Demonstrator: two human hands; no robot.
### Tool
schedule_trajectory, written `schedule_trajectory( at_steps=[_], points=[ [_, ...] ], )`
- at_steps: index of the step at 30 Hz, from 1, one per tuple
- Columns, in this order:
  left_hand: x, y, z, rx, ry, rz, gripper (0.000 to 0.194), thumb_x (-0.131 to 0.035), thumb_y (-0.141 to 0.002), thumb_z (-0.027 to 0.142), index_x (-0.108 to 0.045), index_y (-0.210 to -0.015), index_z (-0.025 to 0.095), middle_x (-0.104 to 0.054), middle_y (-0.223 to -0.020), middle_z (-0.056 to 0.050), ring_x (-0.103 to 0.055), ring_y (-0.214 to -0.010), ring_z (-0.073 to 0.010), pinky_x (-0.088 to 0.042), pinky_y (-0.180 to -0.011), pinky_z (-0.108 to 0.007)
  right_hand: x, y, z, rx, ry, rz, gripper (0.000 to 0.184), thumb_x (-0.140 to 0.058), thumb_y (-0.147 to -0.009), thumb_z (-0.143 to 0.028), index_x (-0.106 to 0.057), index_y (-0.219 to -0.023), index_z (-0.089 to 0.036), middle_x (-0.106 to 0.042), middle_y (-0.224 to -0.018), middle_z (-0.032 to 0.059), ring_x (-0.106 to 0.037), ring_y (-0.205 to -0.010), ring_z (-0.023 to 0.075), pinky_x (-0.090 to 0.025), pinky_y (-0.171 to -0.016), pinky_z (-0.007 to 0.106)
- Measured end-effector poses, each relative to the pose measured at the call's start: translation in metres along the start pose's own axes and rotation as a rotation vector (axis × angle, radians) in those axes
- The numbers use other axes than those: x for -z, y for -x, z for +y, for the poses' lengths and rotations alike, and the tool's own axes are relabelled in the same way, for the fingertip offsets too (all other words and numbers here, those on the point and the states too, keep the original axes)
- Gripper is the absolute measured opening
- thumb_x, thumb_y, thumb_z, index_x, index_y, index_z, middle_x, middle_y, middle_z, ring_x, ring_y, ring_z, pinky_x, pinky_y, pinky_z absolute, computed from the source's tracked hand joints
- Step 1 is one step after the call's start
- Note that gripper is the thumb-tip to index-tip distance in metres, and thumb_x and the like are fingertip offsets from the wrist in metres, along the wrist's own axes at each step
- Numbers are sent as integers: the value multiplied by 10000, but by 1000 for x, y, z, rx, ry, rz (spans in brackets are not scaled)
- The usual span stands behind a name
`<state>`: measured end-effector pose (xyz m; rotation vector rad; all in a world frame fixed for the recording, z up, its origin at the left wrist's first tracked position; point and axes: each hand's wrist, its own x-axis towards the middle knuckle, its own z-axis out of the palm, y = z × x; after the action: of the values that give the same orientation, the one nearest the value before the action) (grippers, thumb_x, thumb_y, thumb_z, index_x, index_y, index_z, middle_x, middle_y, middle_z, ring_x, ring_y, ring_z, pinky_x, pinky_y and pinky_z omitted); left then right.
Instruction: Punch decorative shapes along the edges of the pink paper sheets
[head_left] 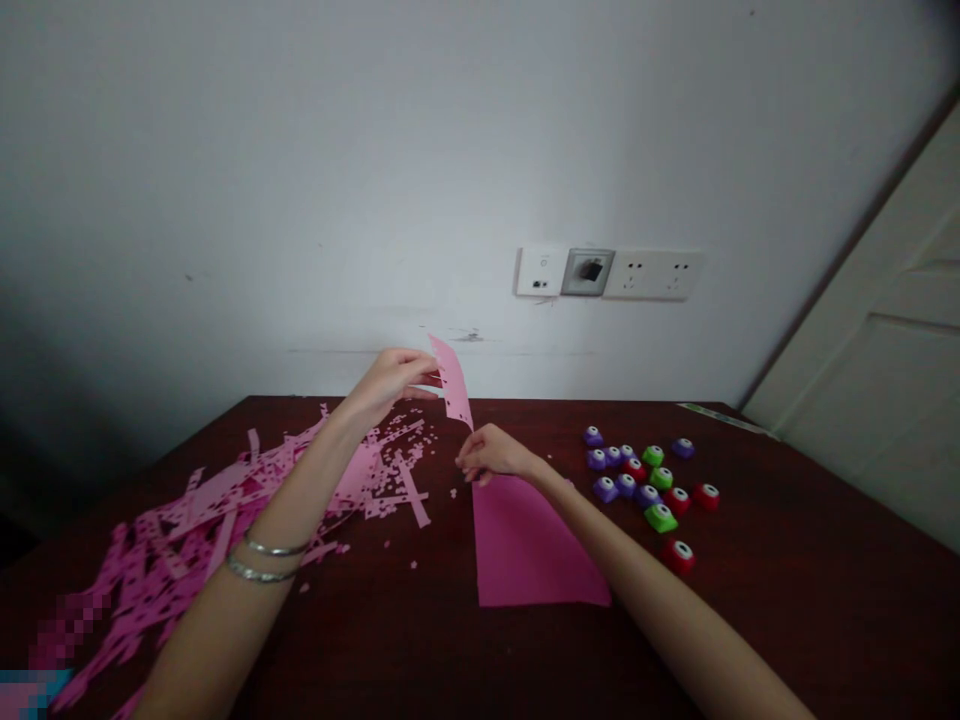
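Observation:
My left hand (397,380), with two silver bangles on its wrist, holds the left edge of a raised piece of pink paper (454,388). Small punched holes run along that edge and near the bottom. Just below and to the right, my right hand (491,453) is closed, its fingertips pinching paper at the raised piece's lower corner. Under this hand and forearm, a larger pink sheet (525,560) lies on the table. Whether the raised piece is joined to the sheet is hidden by my right fingers.
A heap of punched pink paper strips (217,510) spreads over the left of the dark wooden table (420,640), with tiny cut-outs around it. Several purple, green and red craft punches (661,518) stand on the right. Behind is a wall with sockets (652,275).

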<state>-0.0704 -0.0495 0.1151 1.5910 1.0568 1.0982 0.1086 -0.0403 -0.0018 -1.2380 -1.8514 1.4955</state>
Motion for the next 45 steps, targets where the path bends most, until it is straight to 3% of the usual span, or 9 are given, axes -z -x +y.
schedule_trajectory(
  at_steps=[7, 17, 22, 26, 29, 33, 39, 43, 45],
  points=[
    [0, 1, 0, -30, -8, -13, 182, -574, -695, 317, -617, -747, 147, -657, -876, -96, -603, -839, -186, -489, -663, -269, -31, -20, -9, 64, -75, 76, 62, -598, -700, -79, -582, -665, -128, -592, -534, -17, -603, -512, 95, -495, -424, 165],
    [-1, 7, 7, -101, -179, -40, 188, -556, -679, 327, -638, -690, 159, -645, -834, -73, -584, -811, -157, -461, -638, -226, 36, 31, -5, 22, 54, 443, 61, -541, -802, -166, -569, -834, -121, -652, -708, 56, -586, -494, 88, -474, -386, 159],
    [-30, 13, 0, -271, -400, -203, 154, -509, -692, 256, -638, -680, 172, -649, -763, -52, -568, -728, -137, -438, -694, -250, 41, 71, -19, 1, -444, 213, 412, -398, -865, -500, -516, -1020, -138, -616, -1032, 166, -635, -834, 192, -557, -633, 309],
    [-63, 27, -8, -479, -568, -410, 181, -460, -728, 206, -638, -706, 182, -643, -841, -59, -563, -757, -142, -414, -747, -266, 42, 89, -19, -72, -749, -18, 604, -286, -811, -666, -515, -997, -140, -606, -1046, 175, -614, -912, 243, -516, -755, 424],
    [-83, 34, -14, -551, -637, -558, 179, -462, -728, 185, -631, -670, 195, -639, -854, -60, -568, -782, -157, -407, -759, -271, 49, 91, -9, -103, -786, -66, 547, -309, -827, -619, -537, -931, -133, -638, -939, 152, -626, -851, 231, -499, -761, 434],
    [-91, 35, -21, -590, -677, -614, 135, -515, -703, 175, -634, -655, 217, -648, -848, -52, -571, -855, -194, -404, -810, -302, 57, 89, 7, -58, -695, -30, 202, -455, -829, -249, -555, -949, -122, -655, -810, 93, -628, -699, 155, -509, -696, 323],
    [-71, 17, -25, -577, -644, -313, 156, -482, -760, 195, -637, -785, 199, -609, -1031, -72, -528, -1007, -199, -353, -928, -339, 68, 90, 13, 20, -539, 186, 284, -544, -728, -98, -571, -1005, -151, -647, -824, 52, -590, -596, 98, -491, -584, 221],
    [-55, -6, -47, -259, -444, -53, 308, -542, -741, 285, -586, -1009, 140, -606, -1019, -114, -574, -905, -198, -432, -827, -343, 75, 92, 15, 90, -542, 248, 275, -587, -720, -145, -564, -993, -159, -641, -870, 49, -600, -655, 105, -494, -644, 237],
    [-50, -13, -60, -64, -274, -100, 399, -567, -731, 333, -558, -1069, 122, -609, -1021, -132, -589, -881, -195, -464, -766, -329, 78, 92, 17, 136, -573, 258, 271, -606, -712, -168, -562, -979, -163, -638, -884, 48, -606, -696, 117, -497, -687, 257]
  ],
)
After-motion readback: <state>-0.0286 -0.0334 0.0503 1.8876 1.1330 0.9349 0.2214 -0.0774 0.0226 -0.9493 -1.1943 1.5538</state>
